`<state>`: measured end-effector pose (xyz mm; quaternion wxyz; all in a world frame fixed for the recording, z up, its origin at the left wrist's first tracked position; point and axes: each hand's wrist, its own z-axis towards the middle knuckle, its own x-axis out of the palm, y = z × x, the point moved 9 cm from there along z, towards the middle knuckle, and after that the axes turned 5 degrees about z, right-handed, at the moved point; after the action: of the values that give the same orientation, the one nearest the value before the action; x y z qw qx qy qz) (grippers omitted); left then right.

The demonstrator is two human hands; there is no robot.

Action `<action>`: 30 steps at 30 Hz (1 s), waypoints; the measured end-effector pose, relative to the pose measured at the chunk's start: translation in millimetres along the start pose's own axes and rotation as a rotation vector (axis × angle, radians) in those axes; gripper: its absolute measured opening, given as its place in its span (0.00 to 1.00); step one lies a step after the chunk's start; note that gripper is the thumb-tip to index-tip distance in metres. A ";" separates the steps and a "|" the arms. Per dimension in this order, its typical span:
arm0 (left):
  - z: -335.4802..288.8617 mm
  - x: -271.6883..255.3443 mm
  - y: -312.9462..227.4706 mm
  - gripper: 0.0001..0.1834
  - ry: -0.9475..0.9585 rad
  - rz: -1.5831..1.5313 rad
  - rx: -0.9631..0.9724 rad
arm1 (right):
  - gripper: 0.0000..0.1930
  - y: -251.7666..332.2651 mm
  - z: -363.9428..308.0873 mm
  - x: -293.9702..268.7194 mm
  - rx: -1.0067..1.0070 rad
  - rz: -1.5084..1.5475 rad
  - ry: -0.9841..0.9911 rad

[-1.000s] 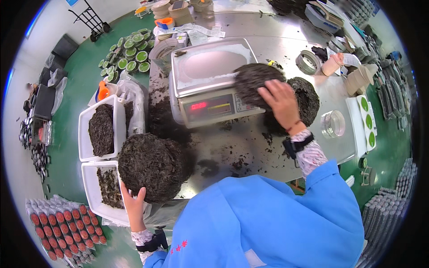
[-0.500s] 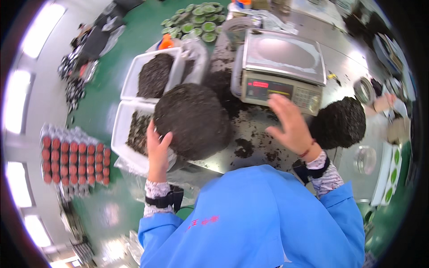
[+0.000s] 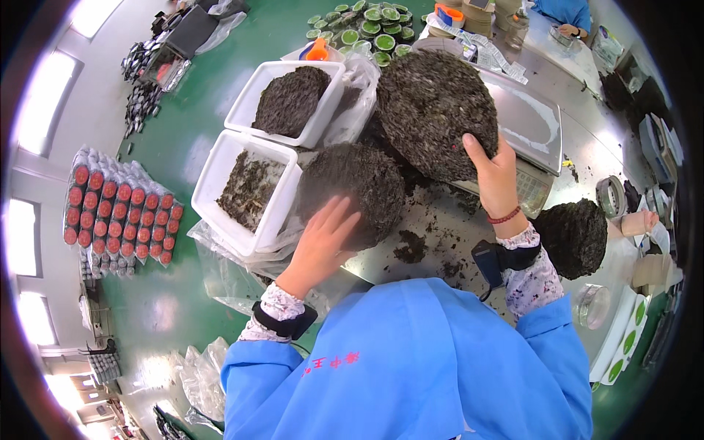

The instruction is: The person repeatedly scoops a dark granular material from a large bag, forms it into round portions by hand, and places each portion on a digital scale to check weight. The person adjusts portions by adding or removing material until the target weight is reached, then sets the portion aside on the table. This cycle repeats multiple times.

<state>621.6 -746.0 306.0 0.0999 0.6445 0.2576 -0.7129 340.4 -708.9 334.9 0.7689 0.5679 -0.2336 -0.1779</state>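
In my right hand (image 3: 499, 172) is a round, dark dried seaweed cake (image 3: 433, 110), pinched at its right edge and raised before the weighing scale (image 3: 524, 106). It hides much of the scale's plate and front panel. My left hand (image 3: 323, 238) is spread, its fingers over the near left part of a second round seaweed cake (image 3: 370, 187). Slight motion blur there leaves it unclear whether the fingertips touch it. Left of this cake stands a white tub (image 3: 202, 183) with loose seaweed bits, and behind it another white tub (image 3: 246, 95) holding a seaweed cake.
Another dark seaweed pile (image 3: 576, 238) lies right of my right forearm. Seaweed crumbs (image 3: 411, 248) litter the metal table. Rolls of tape (image 3: 610, 196) and a clear round dish (image 3: 591, 306) are at the right. Wrapped red-ended stacks (image 3: 121, 213) stand at the left. A co-worker's blue sleeve (image 3: 565, 11) shows far back.
My right hand, empty near the scale's keys before, now holds a raised seaweed cake. My left hand has gone from the other cake's left edge to over its near part. The view has shifted.
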 end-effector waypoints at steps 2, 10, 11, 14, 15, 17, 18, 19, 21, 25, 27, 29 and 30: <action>-1.3 -0.8 4.3 0.34 -0.010 -0.073 0.024 | 0.20 -7.0 -1.2 -13.0 0.017 0.049 -0.027; 0.2 -9.1 0.8 0.22 0.005 -0.024 0.048 | 0.20 -1.0 -10.2 -34.4 0.047 0.078 -0.086; 0.8 -8.4 2.2 0.22 0.006 -0.042 0.064 | 0.20 0.1 -10.6 -34.8 0.046 0.068 -0.085; 2.6 -6.8 4.5 0.21 0.016 -0.032 0.114 | 0.19 -6.8 -11.6 -35.5 0.075 0.113 -0.065; 3.4 -8.1 1.6 0.21 0.013 0.017 0.133 | 0.19 -8.8 -12.5 -36.2 0.084 0.110 -0.065; -1.8 2.9 -3.4 0.21 -0.024 0.149 0.211 | 0.20 -12.6 -14.2 -37.9 0.102 0.104 -0.062; -4.3 8.4 -3.7 0.22 -0.044 0.208 0.235 | 0.20 -14.7 -14.1 -38.7 0.104 0.110 -0.059; -6.9 12.4 -4.8 0.22 -0.063 0.267 0.259 | 0.20 -17.5 -14.3 -39.5 0.105 0.116 -0.056; -8.6 12.8 -8.2 0.24 -0.137 0.292 0.264 | 0.20 -18.4 -14.9 -38.3 0.107 0.122 -0.049; -1.8 -9.7 -7.1 0.23 -0.204 0.134 0.022 | 0.20 -15.9 -16.5 -32.8 0.109 0.124 -0.037; -0.2 -13.3 11.8 0.21 -0.212 -0.080 -0.065 | 0.22 -16.7 -16.4 -32.0 0.119 0.119 -0.018; -1.4 -28.0 33.1 0.16 -0.291 -0.259 -0.173 | 0.24 -17.6 -16.2 -30.9 0.137 0.106 0.017; -6.2 -45.8 41.7 0.18 -0.442 -0.281 -0.198 | 0.26 -3.0 -13.2 -33.4 -0.010 -0.063 -0.021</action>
<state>653.6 -787.0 340.3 0.1164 0.4185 0.3850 -0.8143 320.1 -681.4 323.5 0.7632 0.5693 -0.2230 -0.2090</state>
